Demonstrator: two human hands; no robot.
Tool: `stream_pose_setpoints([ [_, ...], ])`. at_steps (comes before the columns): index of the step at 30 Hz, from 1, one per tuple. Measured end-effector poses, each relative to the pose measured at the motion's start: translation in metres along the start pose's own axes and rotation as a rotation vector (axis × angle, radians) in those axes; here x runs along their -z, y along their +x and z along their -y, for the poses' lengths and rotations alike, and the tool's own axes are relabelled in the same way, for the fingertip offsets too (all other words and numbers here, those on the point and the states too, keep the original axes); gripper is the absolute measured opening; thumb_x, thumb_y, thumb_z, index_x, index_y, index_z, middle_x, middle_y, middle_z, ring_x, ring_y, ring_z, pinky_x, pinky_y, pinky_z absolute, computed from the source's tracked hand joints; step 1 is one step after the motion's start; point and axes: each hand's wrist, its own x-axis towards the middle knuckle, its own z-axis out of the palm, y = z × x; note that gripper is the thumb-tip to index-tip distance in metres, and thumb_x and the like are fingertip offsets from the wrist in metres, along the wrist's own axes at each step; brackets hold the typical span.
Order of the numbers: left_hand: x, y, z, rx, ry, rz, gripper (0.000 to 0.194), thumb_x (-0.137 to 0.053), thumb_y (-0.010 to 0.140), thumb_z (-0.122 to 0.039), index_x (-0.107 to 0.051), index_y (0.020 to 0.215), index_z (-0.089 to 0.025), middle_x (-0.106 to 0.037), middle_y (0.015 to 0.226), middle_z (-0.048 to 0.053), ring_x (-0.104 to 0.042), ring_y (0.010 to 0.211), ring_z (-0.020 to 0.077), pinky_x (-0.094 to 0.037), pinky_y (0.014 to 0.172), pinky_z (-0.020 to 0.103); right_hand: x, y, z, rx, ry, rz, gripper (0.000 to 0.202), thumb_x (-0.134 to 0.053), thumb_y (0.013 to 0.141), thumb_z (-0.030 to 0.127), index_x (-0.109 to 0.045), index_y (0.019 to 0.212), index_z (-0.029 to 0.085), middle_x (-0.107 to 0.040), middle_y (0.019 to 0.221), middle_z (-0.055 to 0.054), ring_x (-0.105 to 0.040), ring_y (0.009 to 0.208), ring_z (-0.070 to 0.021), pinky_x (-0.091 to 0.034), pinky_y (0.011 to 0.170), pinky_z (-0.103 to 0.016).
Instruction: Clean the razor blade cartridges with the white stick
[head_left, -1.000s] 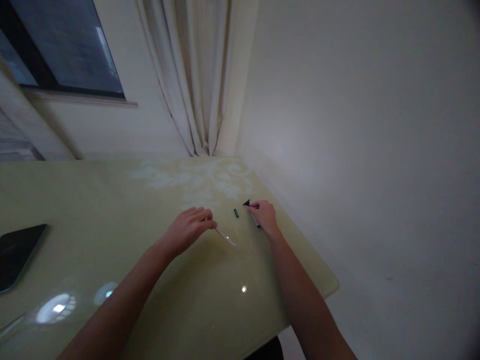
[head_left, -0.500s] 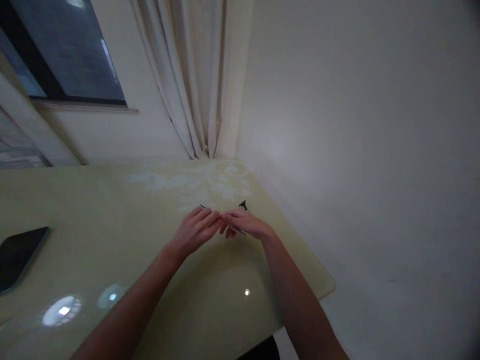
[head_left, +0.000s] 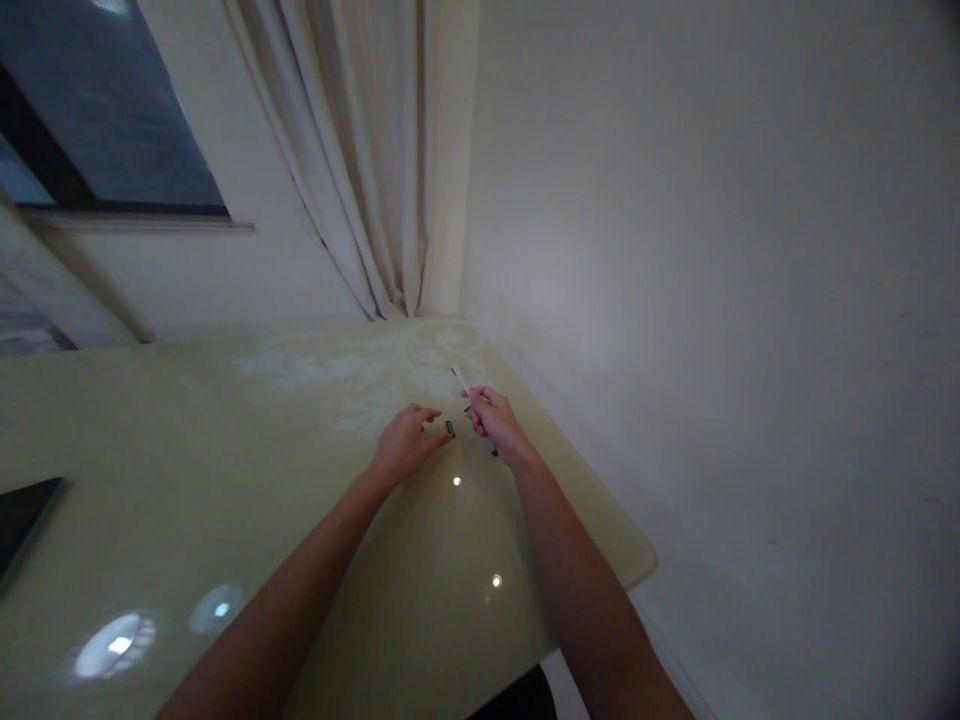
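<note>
My right hand (head_left: 496,422) is closed around a slim pale stick (head_left: 464,382), whose dark tip points up and to the left. A black piece (head_left: 494,453) shows below that hand; whether it belongs to the stick I cannot tell. My left hand (head_left: 405,442) is to the left, thumb and fingers apart. Right by its thumb tip is a small dark piece with a lighter middle (head_left: 450,429), too small to name. The two hands are apart, above the pale glossy table (head_left: 322,400).
A dark flat device (head_left: 26,515) lies at the table's left. Beyond the table hang cream curtains (head_left: 375,180) beside a window (head_left: 127,120). A plain wall (head_left: 675,300) runs along the right. A dark seat edge (head_left: 517,700) shows at the bottom.
My hands, which were together, have separated. The stick in my right hand now points up and left, and the small dark piece has come into sight by my left thumb. The view has shifted slightly right.
</note>
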Motion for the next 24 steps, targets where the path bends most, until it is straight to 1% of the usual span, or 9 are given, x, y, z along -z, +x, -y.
stream_pose_setpoints([
  [3, -0.012, 0.007, 0.002, 0.041, -0.019, 0.078, 0.041, -0.085, 0.081, -0.039, -0.08, 0.117, -0.019, -0.077, 0.105, 0.012, -0.074, 0.085, 0.0249, -0.056, 0.075, 0.034, 0.0, 0.004, -0.005, -0.023, -0.002, -0.046, 0.033, -0.067, 0.092, 0.052, -0.061, 0.095, 0.02, -0.05, 0.055, 0.009, -0.041, 0.042, -0.0083, -0.026, 0.043, -0.021],
  [6, -0.016, 0.01, 0.0, 0.057, -0.022, 0.104, 0.032, -0.083, 0.084, -0.037, -0.081, 0.111, -0.02, -0.076, 0.107, 0.012, -0.074, 0.088, 0.026, -0.055, 0.077, 0.036, 0.0, 0.004, -0.004, -0.026, -0.001, -0.054, 0.03, -0.065, 0.091, 0.05, -0.059, 0.095, 0.021, -0.054, 0.058, 0.008, -0.043, 0.043, -0.0082, -0.025, 0.042, -0.02],
  [9, -0.011, 0.005, -0.002, 0.048, -0.025, 0.093, 0.025, -0.08, 0.087, -0.036, -0.08, 0.107, -0.021, -0.074, 0.107, 0.01, -0.073, 0.09, 0.0245, -0.054, 0.08, 0.035, -0.001, 0.002, -0.001, -0.026, -0.001, -0.051, 0.027, -0.064, 0.09, 0.048, -0.059, 0.095, 0.021, -0.055, 0.061, 0.008, -0.041, 0.043, -0.0074, -0.021, 0.041, -0.02],
  [11, -0.003, -0.003, -0.001, 0.044, -0.026, 0.062, 0.025, -0.077, 0.089, -0.037, -0.078, 0.108, -0.019, -0.072, 0.109, 0.011, -0.072, 0.093, 0.0247, -0.054, 0.082, 0.036, -0.005, 0.001, -0.001, -0.029, -0.009, -0.04, 0.024, -0.064, 0.09, 0.044, -0.06, 0.093, 0.021, -0.054, 0.062, 0.008, -0.038, 0.042, -0.0068, -0.019, 0.041, -0.021],
  [14, 0.015, -0.021, 0.004, 0.05, -0.029, -0.008, 0.031, -0.073, 0.092, -0.04, -0.073, 0.113, -0.018, -0.07, 0.115, 0.012, -0.069, 0.09, 0.0239, -0.054, 0.082, 0.037, -0.019, -0.004, -0.005, -0.036, -0.041, -0.01, 0.018, -0.067, 0.087, 0.036, -0.063, 0.084, 0.019, -0.052, 0.061, 0.008, -0.034, 0.042, -0.0061, -0.02, 0.042, -0.022],
  [16, 0.029, -0.035, 0.009, 0.031, -0.043, -0.095, 0.032, -0.073, 0.092, -0.04, -0.07, 0.115, -0.019, -0.07, 0.112, 0.009, -0.066, 0.084, 0.022, -0.054, 0.079, 0.036, -0.032, -0.009, -0.01, -0.037, -0.072, 0.02, 0.017, -0.072, 0.084, 0.032, -0.066, 0.079, 0.017, -0.053, 0.061, 0.006, -0.035, 0.044, -0.006, -0.021, 0.044, -0.023],
  [19, 0.049, -0.055, 0.015, -0.022, -0.063, -0.208, 0.031, -0.072, 0.092, -0.04, -0.067, 0.116, -0.021, -0.07, 0.101, 0.005, -0.061, 0.075, 0.0192, -0.052, 0.072, 0.034, -0.052, -0.022, -0.015, -0.014, -0.134, 0.131, 0.025, -0.077, 0.085, 0.04, -0.069, 0.078, 0.017, -0.055, 0.063, 0.005, -0.038, 0.048, -0.0065, -0.023, 0.046, -0.022],
  [21, 0.06, -0.067, 0.018, -0.058, -0.069, -0.217, 0.031, -0.073, 0.091, -0.04, -0.067, 0.116, -0.022, -0.071, 0.098, 0.003, -0.06, 0.073, 0.0183, -0.052, 0.071, 0.033, -0.063, -0.032, -0.014, -0.033, -0.126, 0.203, 0.033, -0.078, 0.085, 0.048, -0.068, 0.075, 0.018, -0.049, 0.057, 0.007, -0.034, 0.047, -0.0071, -0.022, 0.047, -0.023],
  [24, 0.071, -0.08, 0.019, -0.084, -0.07, -0.201, 0.029, -0.073, 0.092, -0.041, -0.067, 0.114, -0.023, -0.071, 0.097, 0.003, -0.06, 0.071, 0.0176, -0.052, 0.069, 0.032, -0.075, -0.045, -0.011, -0.063, -0.063, 0.294, 0.035, -0.077, 0.084, 0.051, -0.068, 0.076, 0.019, -0.042, 0.052, 0.008, -0.031, 0.046, -0.0081, -0.02, 0.047, -0.024],
])
